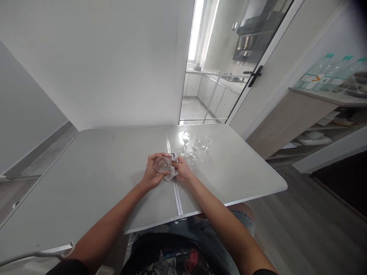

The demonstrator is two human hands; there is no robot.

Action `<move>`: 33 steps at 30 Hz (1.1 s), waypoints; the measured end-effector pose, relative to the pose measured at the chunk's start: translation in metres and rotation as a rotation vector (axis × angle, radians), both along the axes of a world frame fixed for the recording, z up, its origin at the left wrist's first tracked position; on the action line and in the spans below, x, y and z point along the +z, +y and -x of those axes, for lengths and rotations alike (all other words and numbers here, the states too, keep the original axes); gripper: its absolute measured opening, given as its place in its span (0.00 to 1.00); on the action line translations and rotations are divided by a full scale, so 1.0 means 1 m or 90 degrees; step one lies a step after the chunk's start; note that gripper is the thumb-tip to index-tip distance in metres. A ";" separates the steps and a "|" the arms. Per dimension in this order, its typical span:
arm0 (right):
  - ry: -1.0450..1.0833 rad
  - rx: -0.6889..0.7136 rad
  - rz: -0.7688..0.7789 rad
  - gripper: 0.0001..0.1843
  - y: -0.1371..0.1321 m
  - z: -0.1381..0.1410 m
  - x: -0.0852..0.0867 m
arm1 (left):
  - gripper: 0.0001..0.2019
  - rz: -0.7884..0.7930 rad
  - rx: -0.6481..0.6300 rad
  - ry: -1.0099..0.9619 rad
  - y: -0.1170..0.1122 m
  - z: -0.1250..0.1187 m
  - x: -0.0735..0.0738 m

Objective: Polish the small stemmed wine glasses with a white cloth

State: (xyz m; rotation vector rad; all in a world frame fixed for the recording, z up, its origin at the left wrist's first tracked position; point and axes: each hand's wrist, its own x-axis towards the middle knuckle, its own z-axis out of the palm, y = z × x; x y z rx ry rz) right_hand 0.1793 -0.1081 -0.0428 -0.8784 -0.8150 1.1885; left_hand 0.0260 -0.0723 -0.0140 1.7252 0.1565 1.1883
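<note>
My left hand (151, 172) is wrapped round the bowl of a clear stemmed glass (163, 164), tilted with its mouth toward me. Pressed against the glass's right side is a whitish cloth (171, 175), which my right hand (182, 168) grips with closed fingers. The stem and foot of the held glass are mostly hidden by the cloth and fingers. Both hands are just above the table near its middle seam. Beyond my right hand, several similar stemmed glasses (194, 148) stand upright in a group.
The pale folding table (94, 179) has a metal seam (178, 196) across it. A white wall (123, 65) rises behind its far edge, beside a glass door with a black handle (255, 76). At right, a wooden shelf (286, 114) carries plastic bottles (338, 74).
</note>
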 end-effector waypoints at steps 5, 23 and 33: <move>-0.002 -0.119 0.070 0.18 0.002 -0.007 -0.004 | 0.29 -0.084 0.020 0.043 0.000 0.000 -0.004; 0.021 -0.105 0.066 0.17 0.002 -0.007 -0.001 | 0.29 -0.106 0.011 0.002 0.003 -0.001 0.000; 0.031 -0.060 0.075 0.16 0.000 -0.006 0.000 | 0.30 -0.095 0.007 0.005 0.004 0.000 -0.001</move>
